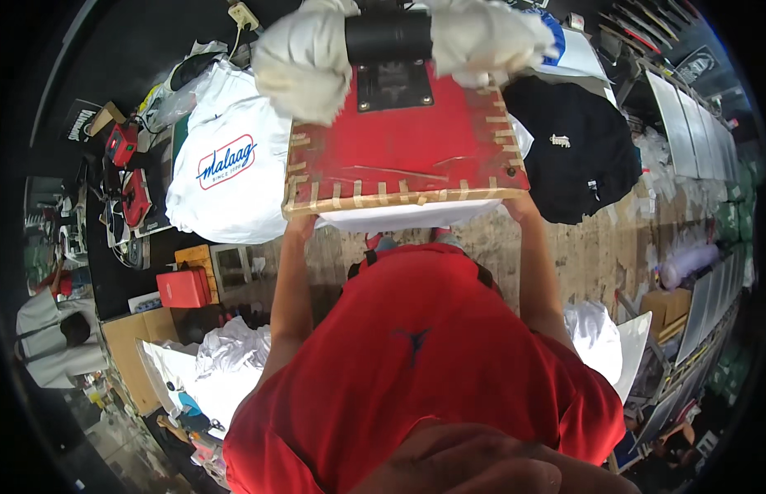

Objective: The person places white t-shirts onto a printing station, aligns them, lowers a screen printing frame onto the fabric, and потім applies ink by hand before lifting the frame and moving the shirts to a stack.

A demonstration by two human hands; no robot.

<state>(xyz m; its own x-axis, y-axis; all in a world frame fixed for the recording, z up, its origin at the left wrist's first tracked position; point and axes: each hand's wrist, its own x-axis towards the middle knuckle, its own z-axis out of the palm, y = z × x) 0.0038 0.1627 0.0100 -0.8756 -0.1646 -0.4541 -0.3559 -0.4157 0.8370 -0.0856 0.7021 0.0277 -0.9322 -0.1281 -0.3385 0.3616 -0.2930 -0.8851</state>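
A red rectangular plate (407, 152) with taped edges, apparently part of a press, sits in front of me. White cloth (412, 216) shows beneath its near edge. My left hand (301, 226) is at the plate's near left corner, and my right hand (521, 207) is at the near right corner. Both reach in under the edge beside the white cloth, so their fingers are hidden. Whether either hand grips the cloth cannot be seen. Above the plate is a black bracket (391, 37) with cloth-wrapped parts (305, 62) on either side.
Left of the plate lies a white shirt (226, 156) with a printed logo; a black shirt (568, 144) lies to its right. A red box (183, 286) stands at left. White cloth heaps (235, 354) lie beside me. Flat panels (687, 123) line the right side.
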